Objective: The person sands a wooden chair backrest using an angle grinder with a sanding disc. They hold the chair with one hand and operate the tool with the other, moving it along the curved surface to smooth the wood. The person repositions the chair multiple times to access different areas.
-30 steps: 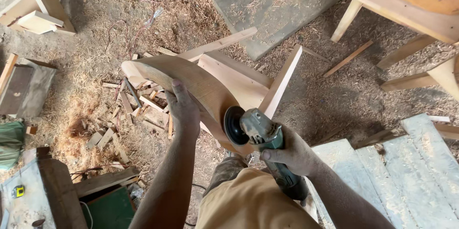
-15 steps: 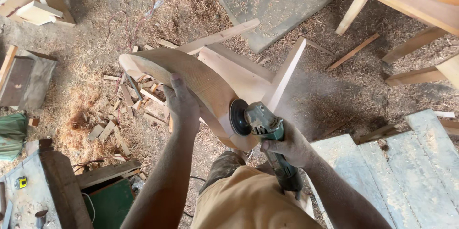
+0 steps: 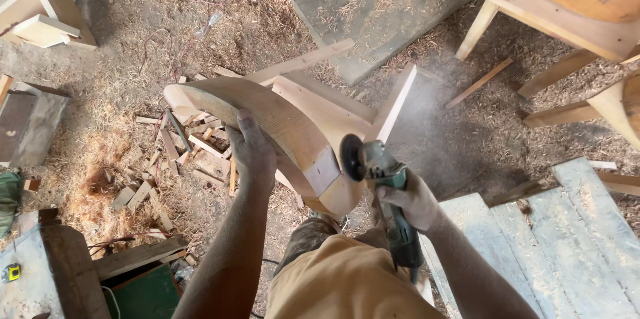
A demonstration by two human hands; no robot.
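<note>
Gripping the curved wooden piece point(image 3: 267, 116) from above, the left hand point(image 3: 252, 152) clamps its fingers over the top edge; the right hand point(image 3: 410, 199), wrapped around the grinder point(image 3: 380, 172), presses its disc against the piece's near end, long axis running away leftward.

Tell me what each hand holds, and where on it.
Left hand grips the curved wooden piece over its edge, mid-length. Right hand holds the green angle grinder by its body.

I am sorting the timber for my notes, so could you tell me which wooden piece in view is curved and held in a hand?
The curved wooden piece, gripped by the left hand; the planks behind it are straight.
</note>
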